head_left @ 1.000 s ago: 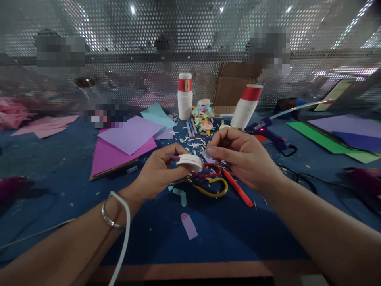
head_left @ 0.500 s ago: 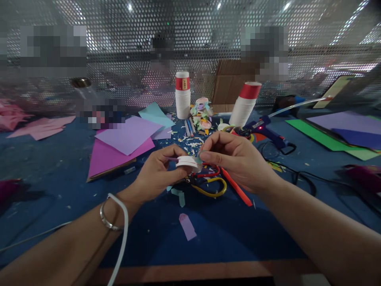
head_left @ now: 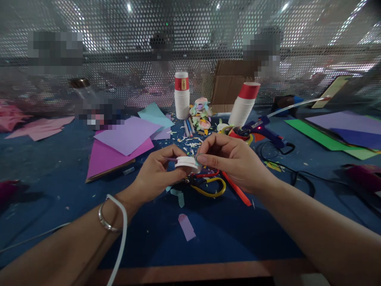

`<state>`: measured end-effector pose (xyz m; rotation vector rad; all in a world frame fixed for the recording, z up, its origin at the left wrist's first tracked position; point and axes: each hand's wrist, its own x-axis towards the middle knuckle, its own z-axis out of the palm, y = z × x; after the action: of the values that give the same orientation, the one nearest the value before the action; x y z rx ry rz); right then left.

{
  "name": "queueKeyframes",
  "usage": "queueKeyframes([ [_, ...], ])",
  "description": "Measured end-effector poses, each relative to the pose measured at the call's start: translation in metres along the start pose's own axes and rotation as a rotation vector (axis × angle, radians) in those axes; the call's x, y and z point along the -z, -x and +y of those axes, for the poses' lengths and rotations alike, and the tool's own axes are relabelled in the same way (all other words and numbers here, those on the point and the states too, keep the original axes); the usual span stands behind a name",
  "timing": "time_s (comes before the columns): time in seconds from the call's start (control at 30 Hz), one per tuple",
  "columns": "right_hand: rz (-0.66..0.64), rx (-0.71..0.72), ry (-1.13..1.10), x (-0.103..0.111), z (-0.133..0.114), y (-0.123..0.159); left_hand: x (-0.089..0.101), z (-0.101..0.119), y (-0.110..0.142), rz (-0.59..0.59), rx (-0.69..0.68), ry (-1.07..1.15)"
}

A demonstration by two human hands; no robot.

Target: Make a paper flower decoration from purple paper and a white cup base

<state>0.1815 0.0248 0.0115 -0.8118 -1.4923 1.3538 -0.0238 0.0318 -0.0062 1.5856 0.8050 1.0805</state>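
My left hand (head_left: 160, 169) grips a small round white piece (head_left: 187, 162), perhaps cut from a paper cup, with a purple strip sticking out on its left side. At its right edge my right hand (head_left: 228, 159) pinches a small light-blue paper piece (head_left: 197, 159) between thumb and forefinger, pressed against the white rim. Beneath the hands lie scissors with a yellow and red handle (head_left: 212, 190) and a red-orange pen-like stick (head_left: 238, 190). Nearer me are light-blue paper scraps (head_left: 179, 195) and a purple paper tab (head_left: 187, 227).
A glue gun (head_left: 266, 133) with a lit red light and a cable lies right. Two cup stacks, one upright (head_left: 182, 99) and one leaning (head_left: 244, 105), stand behind. Purple sheets (head_left: 127, 135) lie left, green and blue sheets (head_left: 351, 135) right. Paper scraps litter the middle.
My right thumb and forefinger have shifted slightly left and down, pressing the light-blue piece closer to the white rim. My left hand keeps its hold.
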Motion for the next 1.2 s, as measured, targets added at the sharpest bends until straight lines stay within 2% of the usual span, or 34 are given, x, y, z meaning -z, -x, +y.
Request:
queueKeyframes([
  [0.73,-0.013,0.011,-0.039,-0.003,0.001,0.0,0.0,-0.002,0.0,0.009,-0.096,-0.039],
  [0.83,0.037,0.049,-0.044,-0.002,0.002,-0.001,0.0,-0.001,-0.001,0.031,-0.055,-0.007],
  [0.93,0.136,0.095,-0.022,0.002,0.007,-0.003,0.002,0.001,-0.004,0.103,-0.026,0.097],
  [1.0,0.182,0.098,0.055,0.005,0.014,-0.007,0.004,0.003,-0.007,0.18,-0.04,0.18],
  [1.07,0.158,0.086,0.205,0.007,0.022,-0.011,0.006,0.005,-0.01,0.259,-0.064,0.246],
  [1.2,-0.122,0.064,0.668,0.001,0.036,-0.021,0.008,0.005,-0.013,0.321,-0.06,0.306],
])
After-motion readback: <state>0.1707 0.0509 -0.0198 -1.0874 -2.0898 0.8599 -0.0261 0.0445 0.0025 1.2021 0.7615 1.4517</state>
